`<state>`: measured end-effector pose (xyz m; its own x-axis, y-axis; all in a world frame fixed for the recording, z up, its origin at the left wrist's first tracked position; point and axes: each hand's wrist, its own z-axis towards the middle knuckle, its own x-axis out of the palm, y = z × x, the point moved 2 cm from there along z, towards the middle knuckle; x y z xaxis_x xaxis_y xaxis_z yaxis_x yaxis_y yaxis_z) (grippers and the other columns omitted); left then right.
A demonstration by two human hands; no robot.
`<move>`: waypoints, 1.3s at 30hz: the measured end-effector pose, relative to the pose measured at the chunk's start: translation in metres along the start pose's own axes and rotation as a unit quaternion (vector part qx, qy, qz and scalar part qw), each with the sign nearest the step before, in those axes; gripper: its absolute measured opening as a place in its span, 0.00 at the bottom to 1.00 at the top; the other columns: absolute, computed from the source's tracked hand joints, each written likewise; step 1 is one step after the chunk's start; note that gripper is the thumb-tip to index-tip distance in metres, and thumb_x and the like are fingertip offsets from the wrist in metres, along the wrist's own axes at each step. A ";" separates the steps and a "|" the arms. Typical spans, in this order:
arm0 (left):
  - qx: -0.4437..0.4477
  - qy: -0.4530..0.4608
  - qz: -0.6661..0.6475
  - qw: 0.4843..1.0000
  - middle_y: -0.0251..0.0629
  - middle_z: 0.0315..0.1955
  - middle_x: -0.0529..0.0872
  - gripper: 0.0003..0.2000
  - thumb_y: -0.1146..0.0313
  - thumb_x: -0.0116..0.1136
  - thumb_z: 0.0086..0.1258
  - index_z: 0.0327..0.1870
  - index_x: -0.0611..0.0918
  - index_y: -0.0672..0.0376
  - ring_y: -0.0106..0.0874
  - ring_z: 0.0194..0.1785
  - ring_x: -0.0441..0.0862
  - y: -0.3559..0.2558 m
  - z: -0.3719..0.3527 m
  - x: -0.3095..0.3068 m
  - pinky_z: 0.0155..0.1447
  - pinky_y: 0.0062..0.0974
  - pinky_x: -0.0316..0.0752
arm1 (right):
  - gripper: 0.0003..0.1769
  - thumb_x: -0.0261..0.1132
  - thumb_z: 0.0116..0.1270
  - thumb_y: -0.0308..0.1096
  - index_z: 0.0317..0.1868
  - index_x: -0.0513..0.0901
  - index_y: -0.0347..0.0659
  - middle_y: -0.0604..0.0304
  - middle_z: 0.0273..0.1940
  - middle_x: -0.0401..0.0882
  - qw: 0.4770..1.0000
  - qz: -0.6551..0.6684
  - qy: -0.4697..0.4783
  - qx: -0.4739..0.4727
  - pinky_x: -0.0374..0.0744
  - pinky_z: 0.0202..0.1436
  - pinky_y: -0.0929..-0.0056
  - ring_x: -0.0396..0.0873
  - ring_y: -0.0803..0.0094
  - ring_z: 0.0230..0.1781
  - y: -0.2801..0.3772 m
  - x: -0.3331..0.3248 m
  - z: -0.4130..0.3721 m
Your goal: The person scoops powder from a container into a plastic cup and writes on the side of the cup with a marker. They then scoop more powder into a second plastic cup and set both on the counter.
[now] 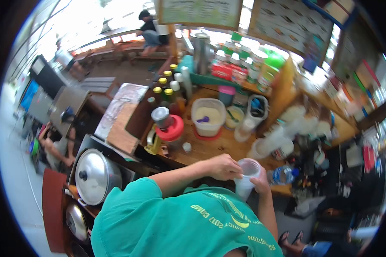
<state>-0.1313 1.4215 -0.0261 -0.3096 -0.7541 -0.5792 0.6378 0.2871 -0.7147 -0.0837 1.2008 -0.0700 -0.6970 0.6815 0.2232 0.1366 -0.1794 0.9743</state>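
A stack of translucent plastic cups (244, 187) is held tilted close in front of my green shirt. My right hand (261, 179) is wrapped around its side near the top. My left hand (224, 167) is closed at the near-left edge of the rim, fingertips pinching there. Beyond the hands on the wooden counter (216, 147) stands a square tub (208, 107) of pale powder with a purple scoop. A smaller tub (234, 116) of yellowish contents sits beside it.
Sauce bottles (169, 92) and a red-lidded container (170, 128) stand to the left. Another cup stack (274, 139) and a water bottle (283, 175) lie to the right. A big lidded pot (92, 176) is at my left. People sit on benches (150, 32) farther off.
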 end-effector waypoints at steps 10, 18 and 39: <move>-0.040 -0.238 0.090 0.966 0.38 0.25 0.87 0.04 0.76 0.62 0.73 0.36 0.87 0.64 0.29 0.29 0.86 -0.003 0.061 -0.062 0.35 0.27 0.78 | 0.47 0.87 0.49 0.38 0.70 0.76 0.38 0.59 0.60 0.83 0.988 -0.122 -0.023 0.092 0.76 0.69 0.68 0.79 0.72 0.62 -0.024 -0.015 -0.074; -0.007 -0.218 0.179 0.959 0.47 0.33 0.88 0.06 0.70 0.69 0.73 0.39 0.86 0.64 0.45 0.31 0.86 0.028 0.116 -0.006 0.38 0.36 0.81 | 0.51 0.88 0.48 0.42 0.72 0.75 0.41 0.57 0.63 0.83 0.978 -0.195 -0.015 0.076 0.76 0.71 0.66 0.80 0.66 0.64 -0.005 -0.029 -0.112; 0.006 0.049 -0.043 0.998 0.47 0.34 0.91 0.09 0.73 0.74 0.64 0.42 0.90 0.65 0.43 0.33 0.89 -0.045 0.067 0.101 0.36 0.35 0.81 | 0.49 0.88 0.52 0.49 0.70 0.77 0.33 0.56 0.58 0.86 0.971 -0.203 -0.111 0.058 0.80 0.65 0.68 0.82 0.71 0.58 0.047 -0.060 -0.120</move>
<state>-0.1446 1.2927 -0.0261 -0.4311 -0.7143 -0.5513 0.6135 0.2160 -0.7596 -0.1203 1.0666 -0.0414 -0.5428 0.8178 -0.1911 -0.0297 0.2086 0.9775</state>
